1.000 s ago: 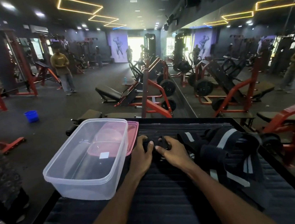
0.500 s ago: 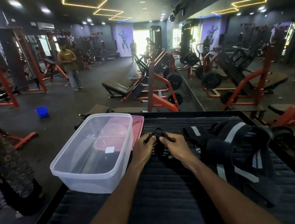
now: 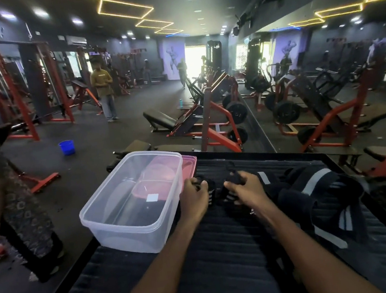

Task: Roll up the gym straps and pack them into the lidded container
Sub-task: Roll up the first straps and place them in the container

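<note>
Hands apart on one strap, head view.
Left hand (image 3: 194, 198) and right hand (image 3: 245, 188), together a second ago, each grip strap (image 3: 213, 190) right of container (image 3: 130, 202); rolling unfinished; pile (image 3: 318, 189) waits far right.

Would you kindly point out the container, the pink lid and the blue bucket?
container (image 3: 121, 228): head view, on its near clear wall.
pink lid (image 3: 189, 165): head view, on the edge showing past the container.
blue bucket (image 3: 67, 147): head view, on its side.

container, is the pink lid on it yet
No, the container is open on top; the pink lid lies under and behind it.
</note>
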### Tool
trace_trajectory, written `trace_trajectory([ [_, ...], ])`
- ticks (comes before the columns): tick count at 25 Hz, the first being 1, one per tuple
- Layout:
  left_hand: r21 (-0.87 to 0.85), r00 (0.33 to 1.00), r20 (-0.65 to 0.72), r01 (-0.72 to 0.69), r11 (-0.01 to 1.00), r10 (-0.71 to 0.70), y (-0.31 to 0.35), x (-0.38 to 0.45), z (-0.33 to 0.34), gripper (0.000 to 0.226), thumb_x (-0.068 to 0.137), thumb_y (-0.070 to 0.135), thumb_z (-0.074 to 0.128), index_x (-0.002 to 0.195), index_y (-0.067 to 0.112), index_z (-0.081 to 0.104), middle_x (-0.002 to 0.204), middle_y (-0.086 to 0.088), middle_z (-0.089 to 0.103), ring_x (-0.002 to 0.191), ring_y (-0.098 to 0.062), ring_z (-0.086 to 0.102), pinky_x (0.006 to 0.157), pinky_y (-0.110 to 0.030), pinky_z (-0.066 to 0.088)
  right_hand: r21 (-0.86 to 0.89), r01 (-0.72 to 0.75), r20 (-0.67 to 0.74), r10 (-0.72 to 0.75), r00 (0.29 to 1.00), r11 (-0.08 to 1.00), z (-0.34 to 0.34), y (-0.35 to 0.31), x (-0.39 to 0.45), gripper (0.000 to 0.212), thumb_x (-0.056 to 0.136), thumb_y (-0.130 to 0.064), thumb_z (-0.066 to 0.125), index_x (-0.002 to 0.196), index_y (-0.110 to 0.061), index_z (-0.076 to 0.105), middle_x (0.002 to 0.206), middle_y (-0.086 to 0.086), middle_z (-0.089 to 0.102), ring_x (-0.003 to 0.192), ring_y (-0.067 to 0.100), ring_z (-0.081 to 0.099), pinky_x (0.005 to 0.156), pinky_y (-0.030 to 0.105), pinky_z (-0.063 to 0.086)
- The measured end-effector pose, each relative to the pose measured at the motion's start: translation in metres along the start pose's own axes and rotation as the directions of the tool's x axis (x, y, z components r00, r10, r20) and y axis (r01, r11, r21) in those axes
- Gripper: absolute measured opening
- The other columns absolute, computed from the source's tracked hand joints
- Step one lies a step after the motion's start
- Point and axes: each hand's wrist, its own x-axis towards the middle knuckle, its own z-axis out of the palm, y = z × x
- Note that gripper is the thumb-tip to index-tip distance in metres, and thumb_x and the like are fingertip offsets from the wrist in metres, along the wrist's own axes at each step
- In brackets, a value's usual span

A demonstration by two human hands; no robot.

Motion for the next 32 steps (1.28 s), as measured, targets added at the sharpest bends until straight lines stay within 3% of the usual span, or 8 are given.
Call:
trace_trajectory([
  [4,0.168,0.986,-0.084,-0.127,0.978,0.143,0.008,-0.019,-0.009,0.033,0.090,0.011,0.061,0.122,0.009,0.051,0.113,-0.012,0.066,0.107,-0.029,0.063,0.089,-0.031,0.046,0.066,-0.010,-0.037,0.012,0.999,0.998,-0.011,-0.013,0.011,0.015,0.087,-0.020,0.077,0.098,-0.019,0.066,0.092,0.001,0.075,0.076,0.014,0.070,0.057,0.027,0.051],
  [9,0.272,0.969,-0.068,-0.210,0.939,0.237,0.017,-0.047,-0.020,0.039,0.089,0.012,0.057,0.126,0.010,0.045,0.121,-0.014,0.059,0.111,-0.030,0.058,0.095,-0.039,0.047,0.103,0.175,0.005,-0.176,0.984,0.979,0.002,-0.072,0.020,0.011,0.084,-0.012,0.079,0.090,-0.014,0.070,0.085,0.001,0.074,0.070,0.011,0.067,0.054,0.020,0.048],
  [14,0.216,0.862,-0.139,-0.454,0.865,0.487,0.046,-0.080,-0.066,0.006,0.087,0.014,0.058,0.087,0.016,0.064,0.082,-0.001,0.069,0.076,-0.019,0.063,0.073,-0.031,0.048,0.126,0.310,0.155,-0.327,0.932,0.942,0.058,-0.144,0.026,0.020,0.082,-0.009,0.080,0.099,-0.004,0.072,0.085,0.006,0.074,0.070,0.013,0.069,0.054,0.024,0.054],
  [17,0.235,0.793,-0.277,-0.491,0.839,0.542,0.063,-0.060,-0.112,0.011,0.090,0.015,0.058,0.085,0.013,0.068,0.078,-0.004,0.072,0.072,-0.020,0.064,0.070,-0.030,0.046,-0.072,0.405,0.276,-0.372,0.886,0.911,0.101,-0.166,0.028,0.015,0.079,-0.018,0.084,0.089,-0.013,0.075,0.080,-0.001,0.074,0.065,0.006,0.068,0.055,0.021,0.053],
  [21,0.489,0.873,-0.216,-0.291,0.822,0.437,0.048,0.014,-0.165,0.023,0.092,0.022,0.054,0.096,0.011,0.074,0.097,-0.012,0.074,0.091,-0.030,0.066,0.082,-0.036,0.050,-0.265,0.446,0.414,-0.317,0.853,0.855,0.157,-0.160,0.028,0.011,0.076,-0.019,0.081,0.074,-0.017,0.070,0.078,0.010,0.073,0.060,0.016,0.064,0.057,0.037,0.059],
  [24,0.730,0.918,-0.176,-0.122,0.673,0.357,0.025,0.051,-0.196,0.028,0.091,0.031,0.053,0.109,0.017,0.071,0.118,-0.013,0.067,0.110,-0.036,0.059,0.093,-0.043,0.048,-0.381,0.478,0.448,-0.295,0.844,0.791,0.182,-0.147,0.033,0.014,0.071,-0.020,0.083,0.077,-0.013,0.074,0.077,0.015,0.074,0.051,0.016,0.059,0.053,0.035,0.053],
  [29,0.789,0.996,0.047,-0.085,0.608,0.079,-0.003,0.075,-0.224,0.029,0.091,0.027,0.063,0.112,0.008,0.057,0.123,-0.018,0.062,0.110,-0.039,0.060,0.083,-0.039,0.047,-0.531,0.526,0.480,-0.275,0.833,0.665,0.200,-0.136,0.037,0.016,0.068,-0.019,0.080,0.064,-0.018,0.065,0.072,0.005,0.068,0.065,0.019,0.059,0.058,0.028,0.044],
  [32,0.773,0.995,0.048,-0.090,0.627,0.083,-0.014,0.076,-0.224,0.027,0.085,0.017,0.057,0.111,0.012,0.058,0.120,-0.019,0.061,0.106,-0.042,0.061,0.086,-0.045,0.053,-0.546,0.513,0.471,-0.264,0.842,0.662,0.201,-0.128,0.041,0.022,0.068,-0.017,0.078,0.057,-0.020,0.059,0.061,-0.001,0.060,0.060,0.016,0.056,0.051,0.025,0.041],
])
